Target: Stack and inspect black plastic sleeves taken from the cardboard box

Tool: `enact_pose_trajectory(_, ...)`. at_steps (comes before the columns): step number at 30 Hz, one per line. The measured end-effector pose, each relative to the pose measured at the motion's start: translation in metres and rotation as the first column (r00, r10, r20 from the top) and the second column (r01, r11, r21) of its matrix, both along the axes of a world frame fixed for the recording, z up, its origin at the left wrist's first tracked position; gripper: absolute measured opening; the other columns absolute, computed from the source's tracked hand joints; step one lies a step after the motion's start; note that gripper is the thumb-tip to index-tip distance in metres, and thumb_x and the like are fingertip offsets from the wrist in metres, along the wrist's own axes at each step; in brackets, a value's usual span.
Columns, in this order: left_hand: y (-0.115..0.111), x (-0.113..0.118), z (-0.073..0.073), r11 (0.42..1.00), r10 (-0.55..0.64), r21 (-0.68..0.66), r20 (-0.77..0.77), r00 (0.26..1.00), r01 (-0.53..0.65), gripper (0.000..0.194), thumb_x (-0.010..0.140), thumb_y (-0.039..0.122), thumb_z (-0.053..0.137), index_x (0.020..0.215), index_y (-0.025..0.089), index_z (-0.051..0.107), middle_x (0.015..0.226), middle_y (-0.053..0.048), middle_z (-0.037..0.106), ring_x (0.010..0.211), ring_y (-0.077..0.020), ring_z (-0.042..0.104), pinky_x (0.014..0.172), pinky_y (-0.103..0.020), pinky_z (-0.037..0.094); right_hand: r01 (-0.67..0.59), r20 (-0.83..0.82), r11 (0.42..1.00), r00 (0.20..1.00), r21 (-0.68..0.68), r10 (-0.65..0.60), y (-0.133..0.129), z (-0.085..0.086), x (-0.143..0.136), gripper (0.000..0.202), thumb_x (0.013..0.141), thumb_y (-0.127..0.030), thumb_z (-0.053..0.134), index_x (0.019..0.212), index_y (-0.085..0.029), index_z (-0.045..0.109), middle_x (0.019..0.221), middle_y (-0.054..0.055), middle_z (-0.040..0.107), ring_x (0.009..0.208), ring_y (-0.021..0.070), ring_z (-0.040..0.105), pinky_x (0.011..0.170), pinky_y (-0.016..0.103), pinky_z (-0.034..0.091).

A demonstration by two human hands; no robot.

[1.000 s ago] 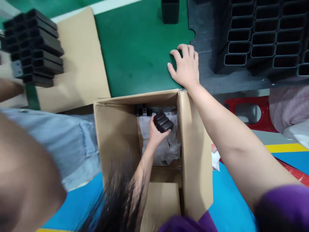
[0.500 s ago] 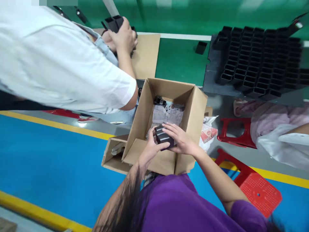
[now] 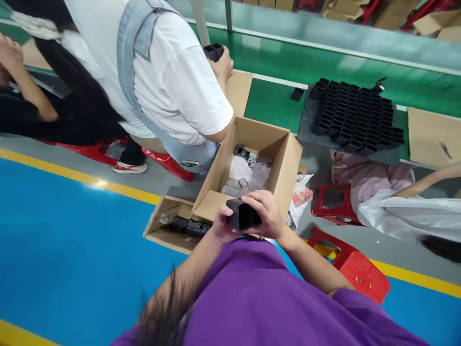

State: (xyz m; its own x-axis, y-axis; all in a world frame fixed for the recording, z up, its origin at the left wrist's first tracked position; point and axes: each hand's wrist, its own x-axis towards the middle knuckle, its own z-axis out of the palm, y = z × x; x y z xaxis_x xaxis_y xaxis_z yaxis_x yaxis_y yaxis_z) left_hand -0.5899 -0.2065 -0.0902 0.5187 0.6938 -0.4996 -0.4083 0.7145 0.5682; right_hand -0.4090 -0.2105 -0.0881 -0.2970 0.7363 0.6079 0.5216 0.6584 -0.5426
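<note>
Black hollow rectangular parts are held between both hands, close to my purple shirt and over the near edge of a large open cardboard box. My left hand is closed on their left side. From the right, my right hand wraps round them, with its fingers over the top. Inside the large box lie crumpled paper and several black parts. A smaller cardboard box beside it on the left holds a row of black parts.
A person in a white shirt works at the green table on the left. Many black hollow parts stand on a grey board at the right. Red stools and another seated person are at the right.
The black parts have come nearer my body and are turned so their open ends show. My view has shifted, showing more of the people, tables and smaller box.
</note>
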Motion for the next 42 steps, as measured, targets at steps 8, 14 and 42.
enact_pose_trajectory(8, -0.029, -0.006, 0.024, 0.993, 0.114, -0.038, 0.005, 0.993, -0.114, 0.074, 0.064, 0.087, 0.066, 0.105, 0.025, 0.066, 0.116, -0.009, 0.07, 0.145, -0.0427, 0.045, 0.116, -0.057, 0.042, -0.06, 0.051, 0.995, 0.997, -0.074, 0.064, -0.023, 0.067, -0.017, 0.072, 0.09, -0.054, 0.074, 0.149, -0.02, 0.049, 0.124, 0.016, 0.071, 0.114, 0.0317, 0.067, 0.1, 0.05, 0.057)
enact_pose_trajectory(14, -0.037, 0.007, 0.055, 0.999, 0.019, -0.036, 0.16, 0.987, -0.013, 0.089, 0.06, 0.094, 0.063, 0.116, 0.024, 0.067, 0.124, -0.013, 0.07, 0.146, -0.0474, 0.043, 0.112, -0.063, 0.044, -0.148, -0.21, 0.962, 0.973, -0.231, 0.099, -0.037, 0.08, 0.006, 0.104, 0.08, -0.058, 0.084, 0.162, -0.031, 0.027, 0.148, 0.017, 0.057, 0.133, 0.0334, 0.061, 0.112, 0.055, 0.053)
enact_pose_trajectory(42, -0.033, 0.026, 0.068, 0.991, -0.061, -0.113, 0.091, 0.994, 0.071, 0.092, 0.064, 0.097, 0.057, 0.12, 0.025, 0.066, 0.125, -0.013, 0.068, 0.143, -0.0495, 0.046, 0.106, -0.066, 0.047, -0.167, -0.348, 0.903, 0.937, -0.397, 0.02, -0.05, 0.073, 0.039, 0.139, 0.072, -0.071, 0.083, 0.167, -0.031, -0.01, 0.131, 0.011, 0.072, 0.123, 0.0317, 0.071, 0.122, 0.065, 0.04)
